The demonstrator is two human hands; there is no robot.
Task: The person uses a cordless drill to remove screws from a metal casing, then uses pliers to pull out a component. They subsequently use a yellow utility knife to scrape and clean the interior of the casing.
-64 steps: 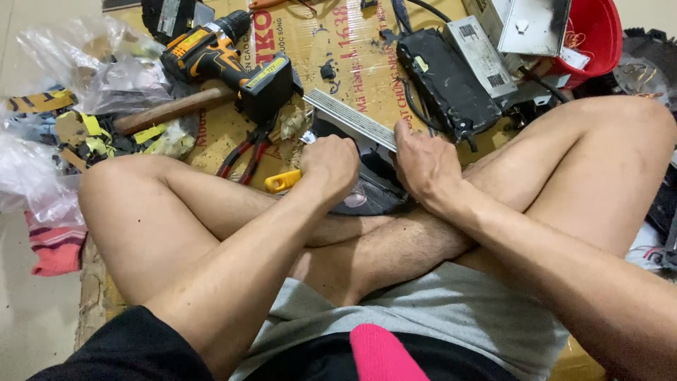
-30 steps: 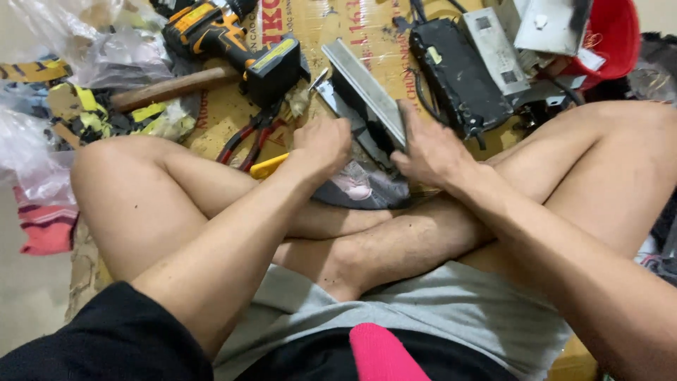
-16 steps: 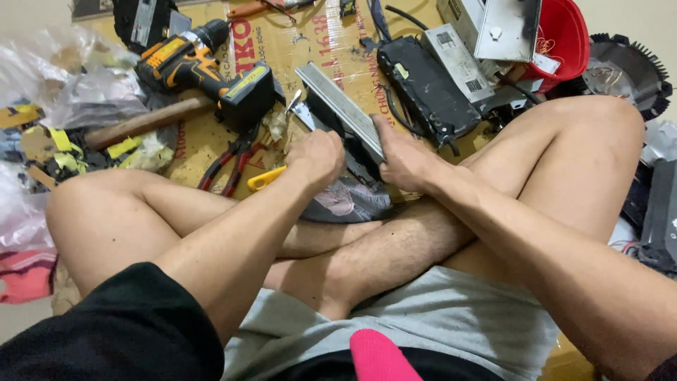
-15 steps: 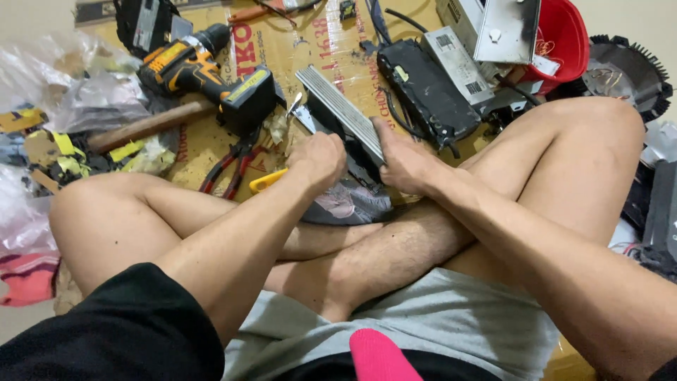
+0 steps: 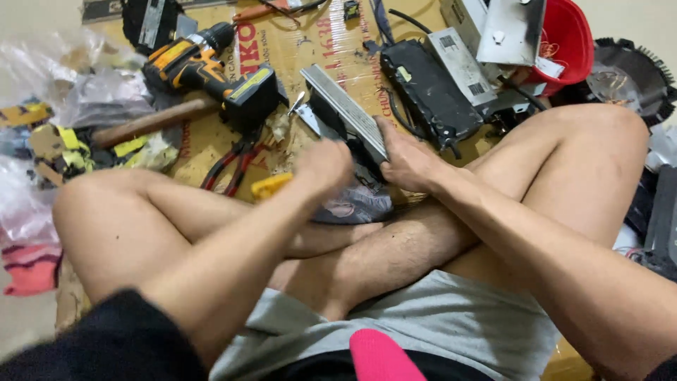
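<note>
I sit cross-legged on the floor with a black device topped by a long ribbed grey metal bar point(image 5: 342, 106) in front of my shins. My right hand point(image 5: 405, 159) grips the near end of that bar, fingers wrapped over its edge. My left hand point(image 5: 324, 166) is blurred with motion just left of the device, fingers curled like a fist. Whether it holds anything is not visible. A grey cloth point(image 5: 356, 204) lies under the device, against my legs.
On the flattened cardboard point(image 5: 296, 42) lie a yellow and black cordless drill point(image 5: 211, 67), a wooden-handled hammer point(image 5: 151, 121), red pliers point(image 5: 233, 162), a yellow-handled tool point(image 5: 271, 185) and a black box point(image 5: 423, 88). A red bucket point(image 5: 568, 42) and a saw blade point(image 5: 627, 70) sit far right; plastic bags point(image 5: 70, 77) far left.
The device with the grey bar was tipped up from lying flat, and my right hand moved onto its near end. My left hand has come off it and now moves quickly.
</note>
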